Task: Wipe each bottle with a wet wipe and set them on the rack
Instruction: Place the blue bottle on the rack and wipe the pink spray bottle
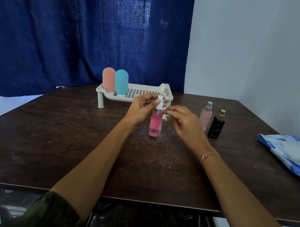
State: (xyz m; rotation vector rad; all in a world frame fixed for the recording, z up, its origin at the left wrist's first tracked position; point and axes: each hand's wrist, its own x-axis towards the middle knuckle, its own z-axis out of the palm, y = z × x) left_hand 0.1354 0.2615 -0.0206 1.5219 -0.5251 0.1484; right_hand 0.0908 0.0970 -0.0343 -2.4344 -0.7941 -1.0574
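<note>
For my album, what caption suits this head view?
Left hand steadies a pink spray bottle while right hand wipes it; two bottles already on the rack.

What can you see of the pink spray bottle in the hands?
The clear cylindrical spray bottle of pink liquid stands upright at mid-table, nearly full, with a white pump top. The left hand pinches that top; the right hand presses a small white wet wipe against its shoulder. It is not yet on the rack.

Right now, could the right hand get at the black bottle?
Probably yes. The black bottle stands just right of the right hand, with bare table around its front. But that hand pinches a wipe, which it would need to drop first.
</note>
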